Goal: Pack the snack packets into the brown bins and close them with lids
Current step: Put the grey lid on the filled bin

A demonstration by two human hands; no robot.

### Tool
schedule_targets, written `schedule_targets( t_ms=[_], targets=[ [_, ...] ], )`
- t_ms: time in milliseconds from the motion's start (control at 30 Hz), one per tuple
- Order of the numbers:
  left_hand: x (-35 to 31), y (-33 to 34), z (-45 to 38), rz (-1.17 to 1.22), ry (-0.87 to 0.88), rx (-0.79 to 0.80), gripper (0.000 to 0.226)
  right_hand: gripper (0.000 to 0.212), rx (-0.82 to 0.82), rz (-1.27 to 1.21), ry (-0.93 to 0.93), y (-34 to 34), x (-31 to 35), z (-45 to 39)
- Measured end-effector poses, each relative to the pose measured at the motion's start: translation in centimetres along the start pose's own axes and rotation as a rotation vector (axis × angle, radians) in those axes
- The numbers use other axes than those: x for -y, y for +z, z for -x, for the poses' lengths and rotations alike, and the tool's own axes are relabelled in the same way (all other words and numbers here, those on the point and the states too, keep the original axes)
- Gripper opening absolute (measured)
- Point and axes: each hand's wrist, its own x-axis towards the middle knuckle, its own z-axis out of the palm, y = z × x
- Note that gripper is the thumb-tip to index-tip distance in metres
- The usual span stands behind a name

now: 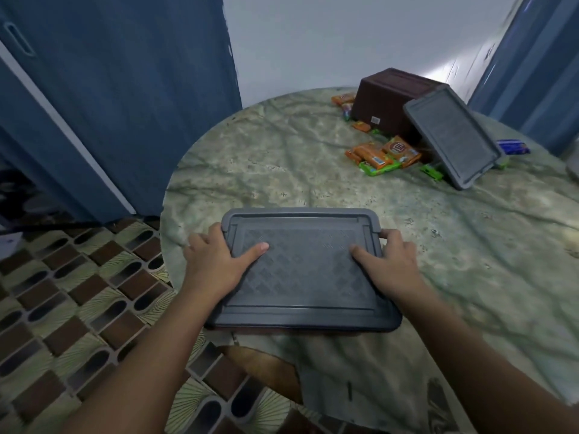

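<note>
- Both forearms reached forward from the bottom edge, roughly parallel, bare.
- Left hand [219,258] gripped the left edge of the grey lid [300,277]: thumb flat on top, fingers [208,234] curled over the rim.
- Right hand [388,261] mirrored it on the right edge, thumb on top, fingers wrapped round the rim.

A home room: round cloth-covered table [282,158] under the hands, patterned brown floor tiles [78,292] left, blue curtains [141,89] beyond
</note>
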Motion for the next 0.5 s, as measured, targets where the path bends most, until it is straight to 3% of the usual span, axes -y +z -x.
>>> schedule_targets(
  t_ms=[233,433,500],
  targets=[
    [0.9,0.4,0.4,0.167,0.013,0.046,0.102,0.057,0.069,-0.194,-0.012,0.1,-0.7,0.4],
    [1.0,0.5,0.2,0.317,-0.120,0.037,0.119,0.074,0.026,-0.275,0.056,0.2,-1.0,0.1],
    [1.2,0.4,0.4,0.294,-0.180,-0.010,0.111,0.079,0.011,-0.276,0.082,0.3,-1.1,0.0]
  ],
)
